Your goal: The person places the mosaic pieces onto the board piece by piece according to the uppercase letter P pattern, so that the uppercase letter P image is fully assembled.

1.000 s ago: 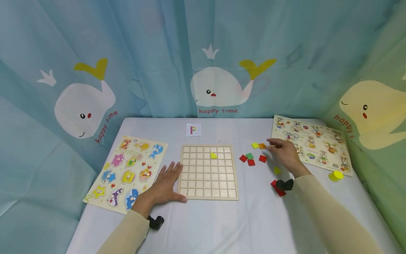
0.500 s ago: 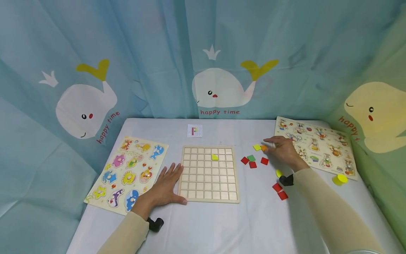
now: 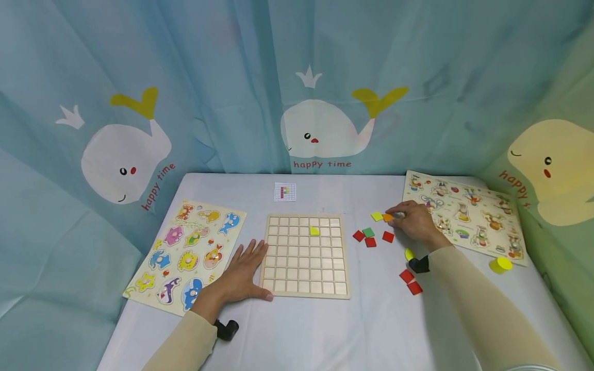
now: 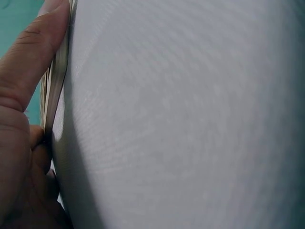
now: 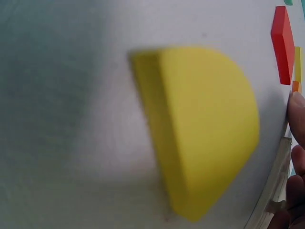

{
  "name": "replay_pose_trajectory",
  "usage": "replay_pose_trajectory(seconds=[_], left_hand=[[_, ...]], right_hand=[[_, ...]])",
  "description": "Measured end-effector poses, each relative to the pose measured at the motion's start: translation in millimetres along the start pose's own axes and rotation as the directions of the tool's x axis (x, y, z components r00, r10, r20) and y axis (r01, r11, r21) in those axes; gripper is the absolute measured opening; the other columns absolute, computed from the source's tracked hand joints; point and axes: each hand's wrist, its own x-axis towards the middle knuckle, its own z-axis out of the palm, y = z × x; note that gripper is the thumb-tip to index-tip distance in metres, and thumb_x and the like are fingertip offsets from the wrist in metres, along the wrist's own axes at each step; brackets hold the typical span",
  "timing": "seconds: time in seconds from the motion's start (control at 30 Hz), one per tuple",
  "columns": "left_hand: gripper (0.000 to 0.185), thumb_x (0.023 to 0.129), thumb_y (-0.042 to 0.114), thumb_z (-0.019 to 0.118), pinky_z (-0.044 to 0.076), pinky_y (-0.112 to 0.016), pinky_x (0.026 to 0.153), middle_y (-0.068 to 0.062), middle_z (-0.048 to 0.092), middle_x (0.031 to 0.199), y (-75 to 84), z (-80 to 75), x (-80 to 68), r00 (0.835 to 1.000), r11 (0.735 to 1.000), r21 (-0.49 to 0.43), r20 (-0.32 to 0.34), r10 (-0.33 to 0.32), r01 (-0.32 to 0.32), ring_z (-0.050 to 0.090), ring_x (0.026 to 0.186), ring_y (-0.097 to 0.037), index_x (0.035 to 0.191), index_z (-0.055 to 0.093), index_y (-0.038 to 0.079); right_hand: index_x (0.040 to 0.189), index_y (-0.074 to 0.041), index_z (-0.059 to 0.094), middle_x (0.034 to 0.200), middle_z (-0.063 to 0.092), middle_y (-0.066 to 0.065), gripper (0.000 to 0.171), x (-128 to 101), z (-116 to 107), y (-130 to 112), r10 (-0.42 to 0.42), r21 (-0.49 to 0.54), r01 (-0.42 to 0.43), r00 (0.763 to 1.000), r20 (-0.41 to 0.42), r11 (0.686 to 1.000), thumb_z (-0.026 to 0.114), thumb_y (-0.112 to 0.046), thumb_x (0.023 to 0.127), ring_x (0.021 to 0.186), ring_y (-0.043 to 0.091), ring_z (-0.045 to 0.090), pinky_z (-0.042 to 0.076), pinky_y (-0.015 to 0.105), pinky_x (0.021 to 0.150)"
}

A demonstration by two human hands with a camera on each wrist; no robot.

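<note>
The right hand (image 3: 415, 221) pinches an orange tile (image 3: 387, 217) at its 9 o'clock with curled fingers. The left hand (image 3: 241, 273) lies flat, fingers straight, against the grid board (image 3: 303, 255) on the desk (image 3: 325, 330).

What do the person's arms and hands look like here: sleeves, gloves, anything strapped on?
Both arms wear long beige sleeves reaching the wrists. The left hand and right hand are bare, no gloves or rings visible. A small black device sits at the left wrist, and another black device under the right wrist.
</note>
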Motion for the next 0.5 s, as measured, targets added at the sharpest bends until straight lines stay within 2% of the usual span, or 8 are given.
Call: replay_pose_trajectory(seconds=[0.27, 0.5], left_hand=[[0.132, 0.058, 0.072, 0.079, -0.006, -0.041, 0.125, 0.007, 0.004, 0.165, -2.0, 0.8, 0.6, 1.0, 1.0, -0.001, -0.005, 0.011, -0.011, -0.008, 0.153, -0.014, 0.158, 0.01, 0.02], [0.132, 0.058, 0.073, 0.078, -0.006, -0.041, 0.125, 0.005, 0.004, 0.166, -2.2, -0.1, 0.4, 1.0, 1.0, 0.001, -0.005, 0.023, -0.023, -0.008, 0.153, -0.015, 0.158, 0.01, 0.018]], right_hand=[[0.115, -0.009, 0.07, 0.126, 0.051, 0.018, 0.025, -0.3, 0.7, 2.6, -0.032, -0.034, 0.031, 0.999, -0.028, 0.999, 0.067, -0.015, 0.091, 0.112, 0.038, 0.041, 0.037, 0.055, 0.093], [0.124, -0.012, 0.064, 0.136, 0.049, 0.019, 0.032, -5.0, -6.3, 1.6, -0.018, 0.036, 0.018, 1.0, 0.007, 0.999, 0.062, -0.027, 0.096, 0.123, 0.041, 0.039, 0.036, 0.063, 0.102]])
